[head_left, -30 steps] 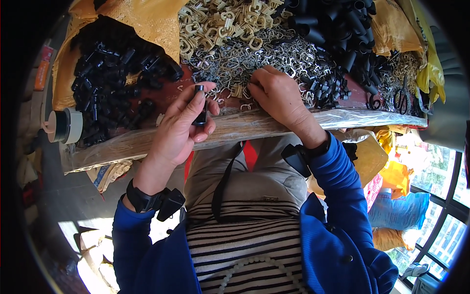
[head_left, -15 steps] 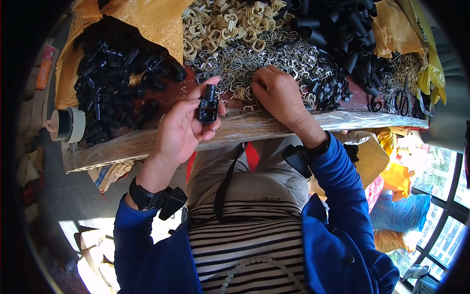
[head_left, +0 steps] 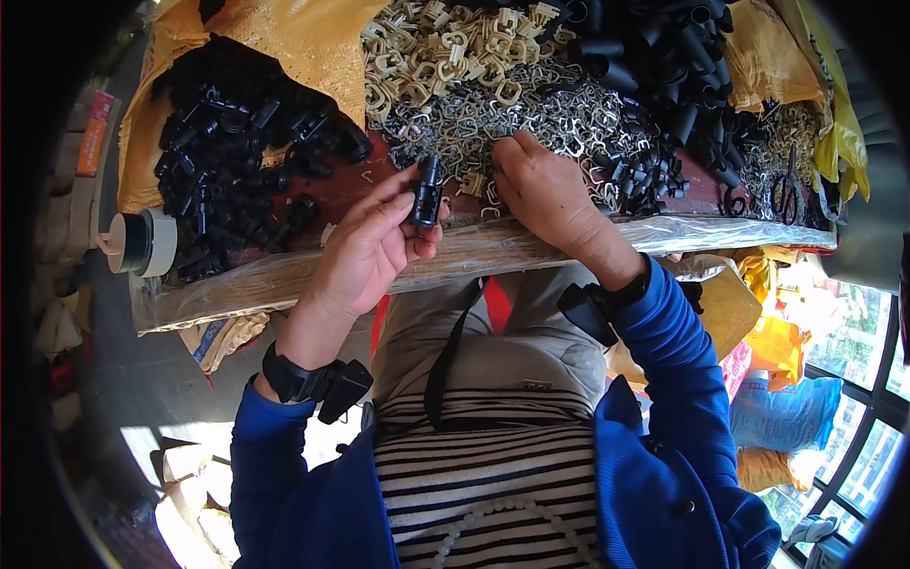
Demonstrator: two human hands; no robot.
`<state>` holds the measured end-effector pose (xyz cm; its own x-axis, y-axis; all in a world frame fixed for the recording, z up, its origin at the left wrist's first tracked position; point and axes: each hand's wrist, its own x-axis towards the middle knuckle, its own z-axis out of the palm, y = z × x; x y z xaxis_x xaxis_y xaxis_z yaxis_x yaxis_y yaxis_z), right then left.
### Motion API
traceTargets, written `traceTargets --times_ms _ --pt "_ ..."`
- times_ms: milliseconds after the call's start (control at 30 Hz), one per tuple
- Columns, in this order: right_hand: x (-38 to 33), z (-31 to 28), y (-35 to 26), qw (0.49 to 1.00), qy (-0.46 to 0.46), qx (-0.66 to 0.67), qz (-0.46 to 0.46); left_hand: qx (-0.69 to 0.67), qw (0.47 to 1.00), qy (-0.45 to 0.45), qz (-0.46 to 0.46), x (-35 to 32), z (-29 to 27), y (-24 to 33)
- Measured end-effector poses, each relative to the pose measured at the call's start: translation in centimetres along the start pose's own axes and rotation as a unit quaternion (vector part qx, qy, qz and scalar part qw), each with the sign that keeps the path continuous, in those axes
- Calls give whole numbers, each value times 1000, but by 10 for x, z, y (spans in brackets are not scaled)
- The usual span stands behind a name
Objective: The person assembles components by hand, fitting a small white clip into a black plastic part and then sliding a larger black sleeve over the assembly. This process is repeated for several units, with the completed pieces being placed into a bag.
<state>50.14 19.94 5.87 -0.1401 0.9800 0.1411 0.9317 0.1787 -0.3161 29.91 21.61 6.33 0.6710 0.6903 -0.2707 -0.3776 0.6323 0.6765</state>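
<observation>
My left hand (head_left: 358, 254) is closed on a black plastic pipe-like fitting (head_left: 427, 192) with cut-outs in its side. Its narrower end tips up and slightly right, above the table's front edge. To the right, my right hand (head_left: 545, 194) rests at the near side of a heap of small silvery metal clips (head_left: 531, 100), its fingertips bunched together. Whatever they pinch is hidden behind the knuckles. A beige plastic clip (head_left: 472, 183) lies just left of those fingers. More black fittings (head_left: 223, 142) are piled on the left.
Beige clips (head_left: 445, 52) are heaped at the back, with black tubes (head_left: 697, 47) to their right. Small black pieces (head_left: 637, 178) lie right of my right hand. A tape roll (head_left: 159, 243) sits at the left edge, scissors (head_left: 785, 197) at the right. Plastic film covers the wooden table edge (head_left: 455, 248).
My left hand has shifted a little right, bringing the fitting nearer my right hand. The fitting has turned and tilts more, and my thumb now lies against its side. My right hand stays by the clips.
</observation>
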Motion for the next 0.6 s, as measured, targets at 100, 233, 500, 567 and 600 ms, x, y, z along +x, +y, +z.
traceTargets --times_ms 100,233,500,567,600 --pt "-2 -2 -2 999 -25 -31 0 -2 1000 -9 7 0 -2 -1" --pt "-4 -5 1 998 -47 -36 -1 -15 1000 -14 9 -1 -5 -2" --pt "-11 -16 7 987 49 151 -35 -21 1000 -5 11 -4 0 -1" --pt "-15 -19 7 968 25 248 3 -12 1000 -2 -6 -5 5 -3" --pt "-17 -21 6 939 1 342 43 -8 1000 -1 -14 -5 8 -4"
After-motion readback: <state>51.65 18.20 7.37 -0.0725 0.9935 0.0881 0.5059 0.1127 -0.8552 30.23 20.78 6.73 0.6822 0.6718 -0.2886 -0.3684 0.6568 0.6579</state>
